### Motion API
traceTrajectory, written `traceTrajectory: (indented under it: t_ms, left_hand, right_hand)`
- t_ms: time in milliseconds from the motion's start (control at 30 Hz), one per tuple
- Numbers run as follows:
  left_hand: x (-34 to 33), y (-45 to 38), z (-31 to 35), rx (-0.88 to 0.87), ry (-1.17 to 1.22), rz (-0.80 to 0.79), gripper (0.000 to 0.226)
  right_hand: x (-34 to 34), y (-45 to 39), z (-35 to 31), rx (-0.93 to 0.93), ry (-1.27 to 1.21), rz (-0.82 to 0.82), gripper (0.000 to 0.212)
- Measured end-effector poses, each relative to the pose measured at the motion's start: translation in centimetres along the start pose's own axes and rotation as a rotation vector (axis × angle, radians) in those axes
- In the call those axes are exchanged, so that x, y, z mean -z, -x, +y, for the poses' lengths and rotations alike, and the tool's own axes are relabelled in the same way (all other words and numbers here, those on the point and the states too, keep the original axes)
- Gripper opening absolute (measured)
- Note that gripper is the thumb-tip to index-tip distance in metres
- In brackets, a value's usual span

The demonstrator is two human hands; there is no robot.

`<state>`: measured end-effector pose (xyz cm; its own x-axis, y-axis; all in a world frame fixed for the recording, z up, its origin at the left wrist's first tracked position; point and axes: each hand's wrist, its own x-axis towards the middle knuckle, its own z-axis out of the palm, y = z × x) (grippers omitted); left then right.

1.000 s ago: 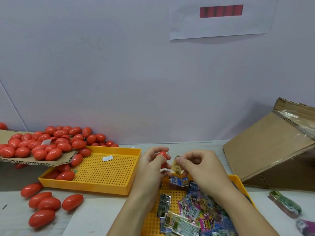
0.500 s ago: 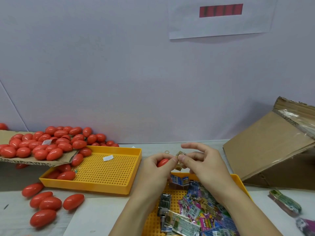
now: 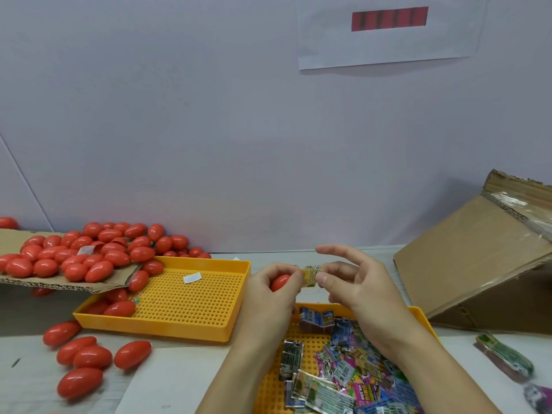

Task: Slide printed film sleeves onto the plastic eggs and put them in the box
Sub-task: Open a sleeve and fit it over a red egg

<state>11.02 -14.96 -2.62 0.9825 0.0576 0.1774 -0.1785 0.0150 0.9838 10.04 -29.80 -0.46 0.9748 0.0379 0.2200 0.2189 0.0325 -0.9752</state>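
Observation:
My left hand grips a red plastic egg above the table's middle. A yellowish printed film sleeve sits at the egg's right tip, pinched by my right hand, whose upper fingers are spread. Below my hands a yellow perforated tray holds several loose printed sleeves. The tilted cardboard box stands at the right, its opening not visible.
A second yellow tray lies left of my hands with a few eggs in it. A cardboard flap bears a heap of red eggs. Several eggs lie loose at front left. Sleeved eggs lie at far right.
My hands have brought egg and sleeve together and lifted slightly. The sleeve now touches the egg's tip, and my right hand's upper fingers have spread out.

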Motion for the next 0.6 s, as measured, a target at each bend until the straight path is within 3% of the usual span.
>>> traceTrajectory:
  t_ms: [100,300,600]
  left_hand:
    - [-0.06,0.47,0.32,-0.008,-0.035,-0.08,0.003]
    - [-0.48,0.7,0.63,-0.024,-0.08,-0.158,0.006]
    - [-0.18,0.27,0.42,-0.015,-0.015,0.022,0.007]
  right_hand:
    - [-0.02,-0.09,-0.02,0.004,-0.08,0.056,0.033]
    - [-0.14,-0.3,0.25,-0.017,-0.108,0.089,0.03]
    - [0.0,-0.26,0.42,-0.101,-0.153,0.006,0.025]
